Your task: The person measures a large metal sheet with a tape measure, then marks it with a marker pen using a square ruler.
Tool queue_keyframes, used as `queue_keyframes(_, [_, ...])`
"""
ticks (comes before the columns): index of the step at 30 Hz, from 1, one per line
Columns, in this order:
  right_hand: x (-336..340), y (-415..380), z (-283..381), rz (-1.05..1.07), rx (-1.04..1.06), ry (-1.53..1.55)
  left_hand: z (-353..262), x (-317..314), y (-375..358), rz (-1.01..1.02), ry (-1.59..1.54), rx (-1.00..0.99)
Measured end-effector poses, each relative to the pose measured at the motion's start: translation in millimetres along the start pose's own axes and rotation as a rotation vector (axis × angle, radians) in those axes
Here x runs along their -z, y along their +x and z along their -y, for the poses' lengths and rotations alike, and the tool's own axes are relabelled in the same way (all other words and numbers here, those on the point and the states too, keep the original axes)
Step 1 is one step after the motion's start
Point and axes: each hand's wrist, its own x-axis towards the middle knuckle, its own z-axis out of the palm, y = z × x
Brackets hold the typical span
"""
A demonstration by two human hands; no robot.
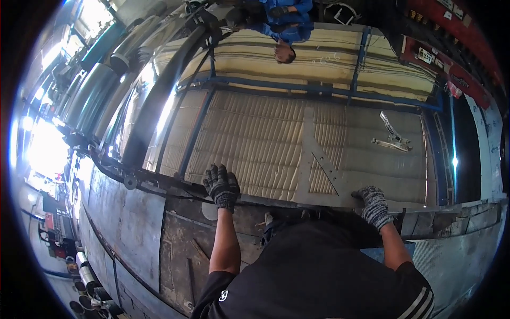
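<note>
My left hand (221, 187), in a dark knitted glove, lies with spread fingers at the near edge of a large shiny metal sheet (249, 143). My right hand (374, 206), in a grey speckled glove, is at the same edge further right, its fingers bent over the near end of a steel square (308, 181). The square lies flat on the sheet, its long leg pointing away from me and a slanted brace with holes beside it. Beyond my right hand, locking pliers (392, 142) rest on the sheet.
A co-worker in blue (297, 8) stands at the far side, mirrored upside down in the sheet. Long machine rollers (159, 101) run along the left. Red machinery (451, 69) stands at the far right. Metal plates (119, 223) lie at the near left.
</note>
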Motion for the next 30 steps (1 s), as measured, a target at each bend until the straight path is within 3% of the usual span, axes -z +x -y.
queue_keyframes(14, [4,1,0,0.058,-0.028,0.021,1,0,0,-0.001,0.041,-0.03])
queue_keyframes(20, [1,1,-1,0.04,-0.029,0.038,21,-15,-19,0.036,-0.12,-0.021])
queue_keyframes(22, [-4,0,-4,0.018,0.001,-0.006,22,-19,-37,-0.125,-0.717,0.164])
queue_keyframes(23, [-3,-1,-4,0.027,-0.001,-0.008,24,-14,-43,-0.118,-0.717,0.17])
queue_keyframes(25, [0,-1,-1,-0.004,0.002,0.036,30,1,-51,-0.216,-1.111,0.501])
queue_keyframes(28, [2,-1,3,-0.005,-0.026,0.021,66,4,-60,-0.218,-1.059,0.633])
queue_keyframes(29, [0,-2,1,0.015,-0.025,0.022,71,2,-64,-0.259,-1.345,0.764])
queue_keyframes(30, [-5,-3,-4,-0.032,0.002,0.012,78,-1,-67,-0.251,-1.328,0.785])
